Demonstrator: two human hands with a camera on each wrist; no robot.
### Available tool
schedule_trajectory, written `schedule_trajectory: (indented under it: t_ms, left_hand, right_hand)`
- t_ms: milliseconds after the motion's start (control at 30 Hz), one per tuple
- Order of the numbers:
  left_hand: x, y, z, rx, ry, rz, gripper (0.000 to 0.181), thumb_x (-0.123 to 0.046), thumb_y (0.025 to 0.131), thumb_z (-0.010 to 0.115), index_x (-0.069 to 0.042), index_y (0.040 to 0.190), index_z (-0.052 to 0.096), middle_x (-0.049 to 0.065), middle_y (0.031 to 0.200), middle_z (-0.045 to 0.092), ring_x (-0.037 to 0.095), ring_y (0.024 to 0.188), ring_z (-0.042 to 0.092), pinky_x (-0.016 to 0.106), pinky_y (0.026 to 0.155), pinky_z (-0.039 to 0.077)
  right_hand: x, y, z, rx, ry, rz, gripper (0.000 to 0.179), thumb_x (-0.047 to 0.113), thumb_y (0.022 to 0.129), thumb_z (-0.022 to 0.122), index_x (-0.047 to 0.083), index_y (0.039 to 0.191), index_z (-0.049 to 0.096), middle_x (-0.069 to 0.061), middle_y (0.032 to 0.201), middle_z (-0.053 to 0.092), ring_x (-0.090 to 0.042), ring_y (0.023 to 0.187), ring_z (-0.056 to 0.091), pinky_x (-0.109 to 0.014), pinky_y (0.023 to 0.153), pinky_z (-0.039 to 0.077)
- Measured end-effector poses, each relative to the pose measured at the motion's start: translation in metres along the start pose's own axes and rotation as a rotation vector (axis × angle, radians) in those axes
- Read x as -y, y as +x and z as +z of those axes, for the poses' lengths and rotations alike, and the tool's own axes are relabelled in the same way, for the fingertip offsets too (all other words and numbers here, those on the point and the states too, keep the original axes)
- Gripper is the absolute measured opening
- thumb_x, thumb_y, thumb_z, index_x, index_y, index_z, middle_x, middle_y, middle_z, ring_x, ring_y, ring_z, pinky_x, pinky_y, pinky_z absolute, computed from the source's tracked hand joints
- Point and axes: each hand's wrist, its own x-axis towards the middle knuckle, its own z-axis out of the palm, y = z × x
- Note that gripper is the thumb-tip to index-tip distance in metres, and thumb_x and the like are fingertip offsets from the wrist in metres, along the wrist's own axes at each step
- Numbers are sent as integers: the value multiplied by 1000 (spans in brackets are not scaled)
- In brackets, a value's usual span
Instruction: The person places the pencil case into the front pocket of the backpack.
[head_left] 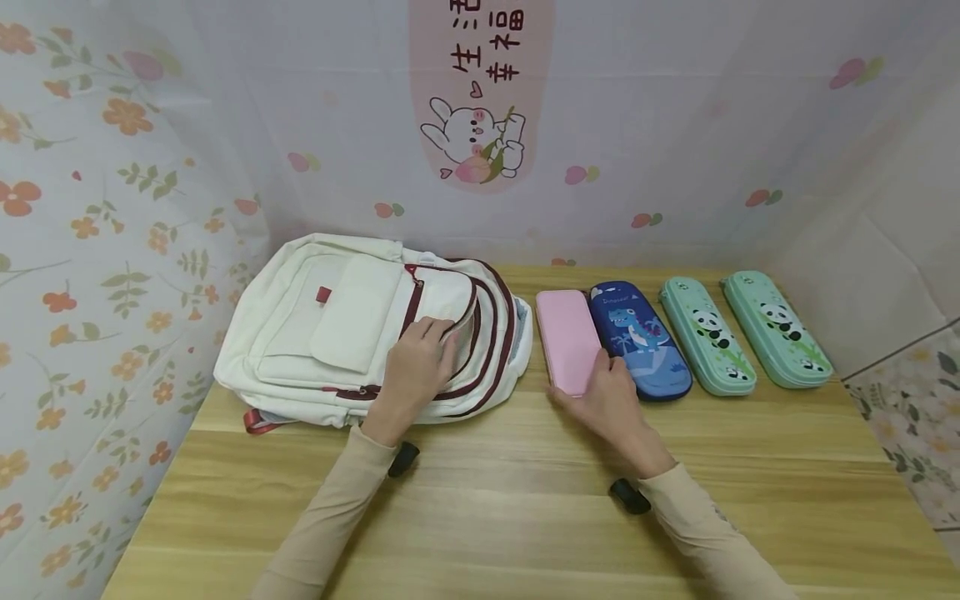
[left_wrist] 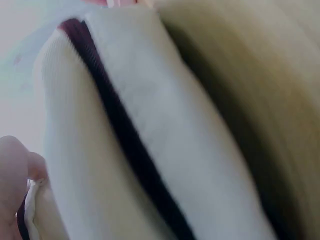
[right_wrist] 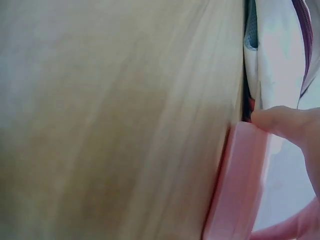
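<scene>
A white backpack (head_left: 300, 308) with dark red zips lies on its back on the wooden table. My left hand (head_left: 420, 362) pinches the edge of its unzipped front pocket; in the left wrist view, the thumb and a finger (left_wrist: 17, 175) hold dark-trimmed white fabric. Right of the bag lies a plain pink pencil case (head_left: 567, 333). My right hand (head_left: 607, 404) grips its near end, thumb on the left side and fingers on the right. The right wrist view has the thumb (right_wrist: 280, 120) against an end of the case, which lies low along the tabletop.
A dark blue dinosaur pencil case (head_left: 637, 342) lies right beside the pink one. Farther right are two mint green panda cases (head_left: 708, 333), (head_left: 776, 329). A patterned cloth (head_left: 337, 100) hangs behind the table (head_left: 487, 517) and along its left side.
</scene>
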Motion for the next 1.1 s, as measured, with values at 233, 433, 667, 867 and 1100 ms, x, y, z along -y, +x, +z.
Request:
schedule_trajectory:
  t_ms: [233,433,667,867,1100]
  left_hand:
    - [8,9,-9,-81,-57,0,12,-6,93,69,5,98,71,18,87,68,33,79,68,42,70,59]
    - [15,16,-17,-115,-138,-23,11,-2,93,68,8,96,69,21,87,68,35,80,69,45,73,58]
    - [22,18,-24,-200,-214,-57,9,1,91,68,9,96,69,22,87,68,36,81,69,46,74,58]
    - [32,21,-35,-258,-241,-77,11,1,93,66,11,97,69,24,87,69,35,78,69,45,70,58]
    - [43,23,-44,-332,-231,-122,12,-1,93,64,9,94,71,22,83,70,33,70,65,43,61,54]
  right_hand:
    - [-3,0,-2,-56,89,46,95,47,73,83,-16,134,48,-33,110,56,-44,92,59,-53,74,52]
    - [-3,1,-7,-126,148,23,90,45,74,84,-14,134,51,-35,119,59,-46,100,60,-56,83,52]
    - [0,7,-22,-153,182,7,91,44,73,86,-13,135,51,-35,125,58,-48,106,59,-58,87,52]
    - [12,20,-38,-239,205,-84,87,42,68,87,-12,129,57,-36,121,62,-48,104,62,-59,83,54]
    - [33,30,-43,-122,222,-136,90,46,69,87,-8,133,55,-30,127,61,-43,111,59,-57,88,53]
